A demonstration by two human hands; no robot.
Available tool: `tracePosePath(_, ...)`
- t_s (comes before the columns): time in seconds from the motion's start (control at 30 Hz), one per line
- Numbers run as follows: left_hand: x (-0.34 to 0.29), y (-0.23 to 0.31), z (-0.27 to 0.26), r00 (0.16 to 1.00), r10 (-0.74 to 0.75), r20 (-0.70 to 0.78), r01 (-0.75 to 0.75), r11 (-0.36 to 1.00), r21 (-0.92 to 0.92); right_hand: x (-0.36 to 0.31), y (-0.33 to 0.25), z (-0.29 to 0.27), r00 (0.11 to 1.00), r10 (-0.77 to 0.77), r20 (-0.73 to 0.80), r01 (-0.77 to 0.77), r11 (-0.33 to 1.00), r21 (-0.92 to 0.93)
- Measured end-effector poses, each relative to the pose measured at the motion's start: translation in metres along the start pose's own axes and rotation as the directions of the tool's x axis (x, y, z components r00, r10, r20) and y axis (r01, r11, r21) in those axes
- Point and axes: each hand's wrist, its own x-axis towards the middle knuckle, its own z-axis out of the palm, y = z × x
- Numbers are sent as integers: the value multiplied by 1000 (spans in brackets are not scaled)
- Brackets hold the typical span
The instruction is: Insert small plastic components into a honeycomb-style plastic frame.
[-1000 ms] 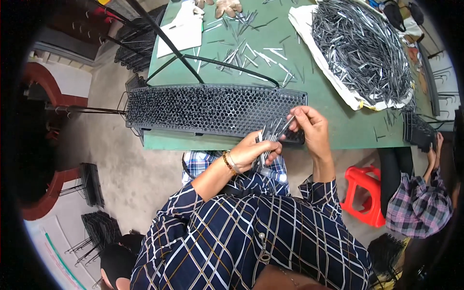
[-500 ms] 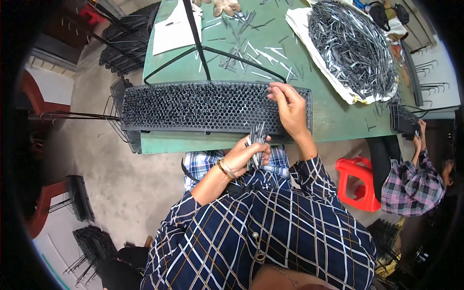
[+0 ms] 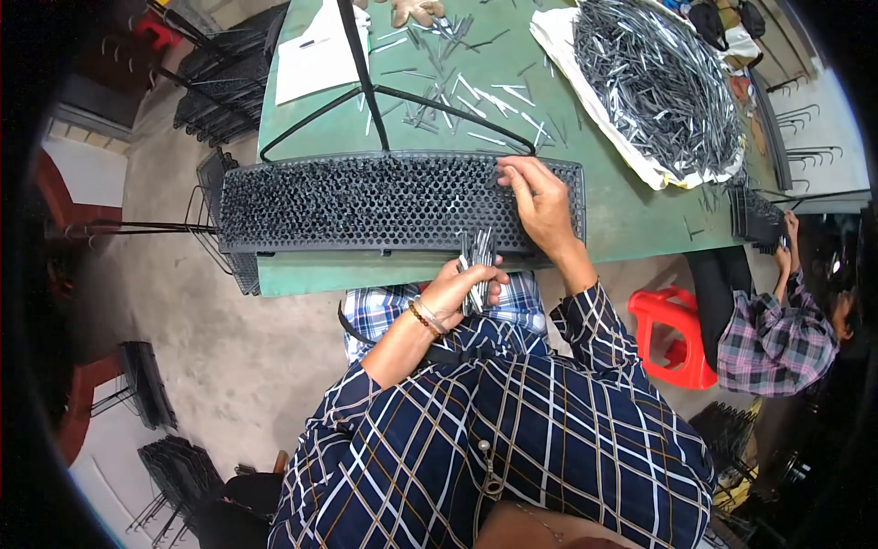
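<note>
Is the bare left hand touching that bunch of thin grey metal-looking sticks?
Touching. The head view shows the left hand closed around the sticks, their ends poking out.

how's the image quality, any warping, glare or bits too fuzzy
Head view: fisheye bending bows the front edge of the green table, and the corners go black; head view: pale glints on thin grey sticks in the white sack; head view: too little detail at the fingers of the right hand to tell if they grip a stick
</note>
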Motion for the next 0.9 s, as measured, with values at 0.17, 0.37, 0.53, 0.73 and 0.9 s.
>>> tracePosePath(0.17, -1, 0, 1, 999, -31, -10, 32, 999, 24, -3, 8, 1, 960, -279, 20, 272, 914, -302)
tracePosePath(0.37, -6, 2, 9, 998, -60, -28, 60, 998, 20, -7, 11, 3, 958, -267, 103, 286, 878, -384)
tracePosePath(0.53, -7, 6, 11, 997, 58, 45, -64, 987, 145, -8, -7, -13, 993, -43, 114, 54, 994, -93)
tracePosePath(0.73, -9, 11, 23, 990, 122, 70, -129, 986, 103, -24, -16, -28, 866, 297, 402, -450, 812, 371)
tracePosePath(0.9, -7, 6, 23, 988, 149, 46, -152, 985, 81, -32, -11, -27, 847, 359, 391, -491, 810, 321)
